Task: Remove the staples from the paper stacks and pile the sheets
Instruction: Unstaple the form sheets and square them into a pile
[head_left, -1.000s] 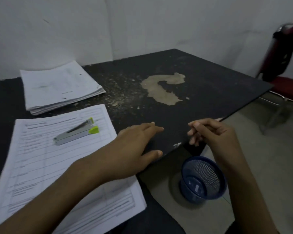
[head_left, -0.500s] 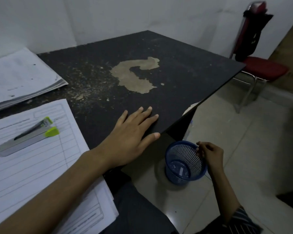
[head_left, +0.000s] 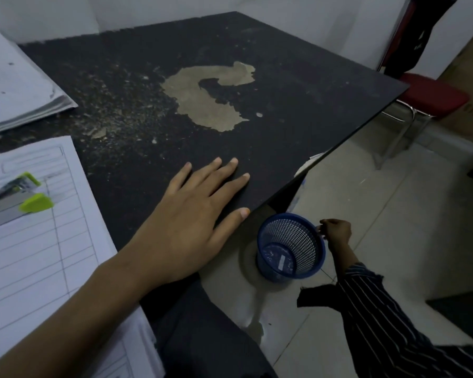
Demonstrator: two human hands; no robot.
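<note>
- The left hand [head_left: 191, 222] lies palm down on the black tabletop [head_left: 298, 110], close to its near-right edge. Its fingers are straight and slightly spread, and the thumb runs along the edge.
- The right hand [head_left: 336, 231] reaches down beside the tabletop to the far-right rim of a blue mesh wastebasket [head_left: 298, 241] that stands upright on the tiled floor [head_left: 393, 214]. Its fingers are curled together at the rim. Whether they pinch the rim, pinch something tiny, or hold nothing cannot be told.
- A dark striped sleeve [head_left: 380, 323] covers the right forearm; the left forearm is bare.
- A stack of printed, lined forms [head_left: 38, 255] lies at the near left of the tabletop, passing under the left forearm.
- A grey stapler with lime-green ends [head_left: 17, 197] rests on that stack towards the left edge of the view, well apart from both hands.
- A second pile of sheets [head_left: 17, 88] sits at the far left, its corner fanned and somewhat uneven, apart from the near stack.
- A pale, worn patch [head_left: 202, 102] marks the middle of the tabletop, with flecks scattered to its left.
- At the far right stands a chair with a red seat [head_left: 434, 96] and metal legs. A dark garment [head_left: 426, 31] hangs over its back.
</note>
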